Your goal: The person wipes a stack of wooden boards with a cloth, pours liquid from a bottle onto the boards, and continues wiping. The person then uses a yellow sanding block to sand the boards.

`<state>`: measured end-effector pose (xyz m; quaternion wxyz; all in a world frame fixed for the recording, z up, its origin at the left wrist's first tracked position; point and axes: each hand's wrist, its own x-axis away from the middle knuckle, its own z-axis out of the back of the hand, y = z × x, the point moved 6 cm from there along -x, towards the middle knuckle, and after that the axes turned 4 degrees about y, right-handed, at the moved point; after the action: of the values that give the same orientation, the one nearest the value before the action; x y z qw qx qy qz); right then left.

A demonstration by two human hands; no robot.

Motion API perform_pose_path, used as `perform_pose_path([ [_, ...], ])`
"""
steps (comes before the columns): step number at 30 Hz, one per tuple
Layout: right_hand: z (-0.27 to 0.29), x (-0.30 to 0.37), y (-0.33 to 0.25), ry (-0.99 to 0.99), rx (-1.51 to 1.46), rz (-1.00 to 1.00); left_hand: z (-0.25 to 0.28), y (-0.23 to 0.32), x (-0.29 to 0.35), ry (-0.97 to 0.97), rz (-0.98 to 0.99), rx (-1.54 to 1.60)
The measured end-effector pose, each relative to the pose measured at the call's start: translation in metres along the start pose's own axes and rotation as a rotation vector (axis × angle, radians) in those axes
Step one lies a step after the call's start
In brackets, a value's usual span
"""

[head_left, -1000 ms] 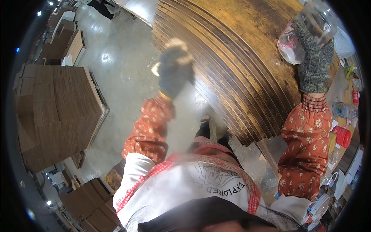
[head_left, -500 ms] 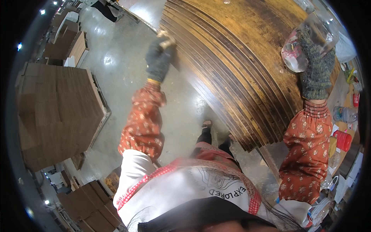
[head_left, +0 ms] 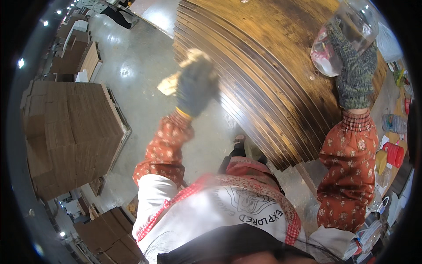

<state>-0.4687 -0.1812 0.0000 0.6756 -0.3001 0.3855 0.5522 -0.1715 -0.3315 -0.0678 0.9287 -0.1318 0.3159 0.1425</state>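
My left hand (head_left: pixel 197 87), in a dark grey glove, is closed on a cream cloth (head_left: pixel 169 84) whose ends stick out past the fingers. Motion smears both. They are at the stepped edges of a stack of brown wooden boards (head_left: pixel 268 83), near its left side. Over the top board's right part, my right hand (head_left: pixel 357 77), also gloved, grips a clear plastic bottle (head_left: pixel 326 57) with a pinkish patch on it. The bottle is tilted, and part of it is hidden behind the fingers.
A tall stack of brown cardboard (head_left: pixel 74 132) stands on a pallet to the left, with more cardboard (head_left: pixel 107 237) below it. On the right are a red container (head_left: pixel 392 154) and a clear bottle (head_left: pixel 394 124). Another person's dark-clothed leg (head_left: pixel 116 17) shows at the far left.
My left hand has moved toward me and slightly right along the board edges with the cloth, which now shows more. The right hand and bottle have shifted slightly up and left in view.
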Motion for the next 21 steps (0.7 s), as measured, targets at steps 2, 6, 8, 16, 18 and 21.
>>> perform_pose_path([
  [2,-0.002,-0.001,0.001,0.008,-0.004,0.0,0.004,-0.016,-0.003,0.101,0.115,0.149],
  [6,-0.01,-0.007,0.001,0.008,-0.015,-0.004,-0.008,0.016,0.012,-0.085,0.166,0.049],
  [8,-0.012,-0.01,0.0,0.008,-0.022,-0.008,-0.007,0.041,0.023,-0.106,0.223,0.197],
  [16,-0.013,-0.011,-0.006,0.015,-0.026,-0.004,-0.001,-0.038,0.013,-0.082,0.379,0.208],
  [18,-0.015,-0.011,-0.006,0.012,-0.026,0.0,0.003,-0.029,0.015,-0.002,0.237,0.138],
  [21,-0.017,-0.013,-0.005,0.013,-0.033,-0.012,0.008,0.02,0.03,0.093,0.158,0.13],
])
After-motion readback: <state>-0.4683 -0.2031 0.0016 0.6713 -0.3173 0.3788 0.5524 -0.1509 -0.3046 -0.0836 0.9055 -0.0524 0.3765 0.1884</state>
